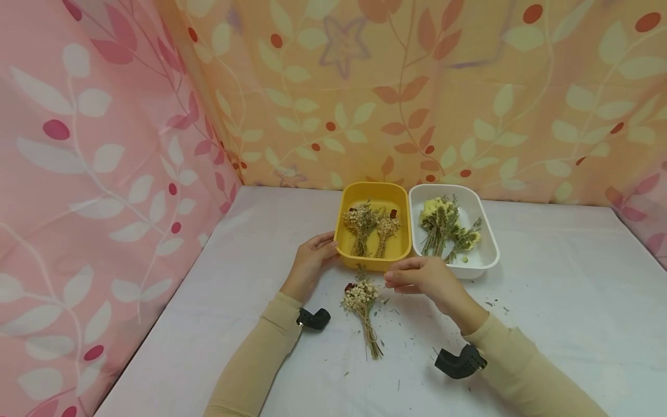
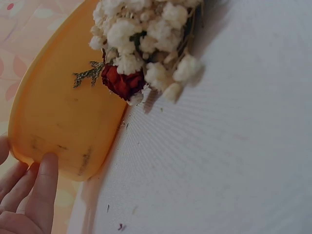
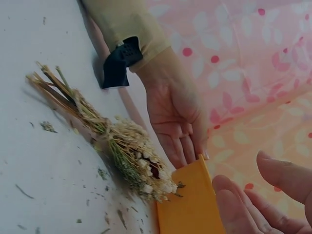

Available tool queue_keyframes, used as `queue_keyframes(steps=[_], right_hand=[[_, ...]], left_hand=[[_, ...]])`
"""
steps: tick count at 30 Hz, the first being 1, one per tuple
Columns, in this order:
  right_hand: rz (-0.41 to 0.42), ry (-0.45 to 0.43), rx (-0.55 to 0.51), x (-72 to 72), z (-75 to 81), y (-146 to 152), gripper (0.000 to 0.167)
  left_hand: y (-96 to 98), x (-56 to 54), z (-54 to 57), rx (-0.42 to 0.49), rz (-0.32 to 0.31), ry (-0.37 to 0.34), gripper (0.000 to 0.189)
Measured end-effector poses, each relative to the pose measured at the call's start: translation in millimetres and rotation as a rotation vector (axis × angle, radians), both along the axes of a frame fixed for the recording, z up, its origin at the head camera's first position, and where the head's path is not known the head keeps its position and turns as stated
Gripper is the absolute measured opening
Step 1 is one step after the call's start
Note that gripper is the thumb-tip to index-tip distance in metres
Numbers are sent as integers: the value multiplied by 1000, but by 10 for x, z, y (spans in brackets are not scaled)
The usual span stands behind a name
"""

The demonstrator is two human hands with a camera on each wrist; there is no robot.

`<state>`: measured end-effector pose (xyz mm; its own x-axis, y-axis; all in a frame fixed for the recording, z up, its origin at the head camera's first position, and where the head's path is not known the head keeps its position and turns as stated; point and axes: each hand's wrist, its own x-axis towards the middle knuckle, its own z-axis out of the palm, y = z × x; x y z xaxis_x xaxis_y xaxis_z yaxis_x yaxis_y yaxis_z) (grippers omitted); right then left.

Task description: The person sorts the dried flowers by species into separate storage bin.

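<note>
A small dried bouquet [image 1: 361,296] of white flowers with a dark red rose lies on the table, its stems tied with twine and pointing toward me. Just behind it stands a yellow container [image 1: 374,263] with two similar bouquets [image 1: 363,229] inside. My left hand [image 1: 311,259] touches the container's left wall, the fingers nearly straight, as the right wrist view also shows. By the container's front right corner is my right hand [image 1: 424,279], its fingers loosely extended and holding nothing. In the left wrist view the red rose [image 2: 122,83] overlaps the yellow wall.
Right beside the yellow container, a white container [image 1: 488,255] holds dried bunches with pale yellow flowers [image 1: 438,214]. Bits of leaf and stem [image 1: 398,330] are scattered over the white table around the bouquet. Patterned curtains [image 1: 312,87] hang behind and at the sides.
</note>
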<state>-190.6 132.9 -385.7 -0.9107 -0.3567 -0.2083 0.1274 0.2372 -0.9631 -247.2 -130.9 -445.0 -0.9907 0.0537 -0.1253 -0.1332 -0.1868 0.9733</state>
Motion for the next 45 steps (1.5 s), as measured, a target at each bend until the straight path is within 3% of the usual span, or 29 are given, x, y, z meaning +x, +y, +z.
queue_keyframes(steps=[13, 28, 37, 45], right_hand=[[10, -53, -27, 144, -119, -56, 33], [14, -92, 63, 236, -282, -109, 36], [43, -169, -13, 268, -441, -189, 36], [60, -180, -13, 276, -483, -244, 37]], left_hand=[[-5, 10, 6, -4, -15, 13, 48], [-7, 23, 26, 0, -18, 7, 47], [-12, 23, 16, 5, -20, 14, 47], [-15, 21, 13, 11, -21, 11, 48]])
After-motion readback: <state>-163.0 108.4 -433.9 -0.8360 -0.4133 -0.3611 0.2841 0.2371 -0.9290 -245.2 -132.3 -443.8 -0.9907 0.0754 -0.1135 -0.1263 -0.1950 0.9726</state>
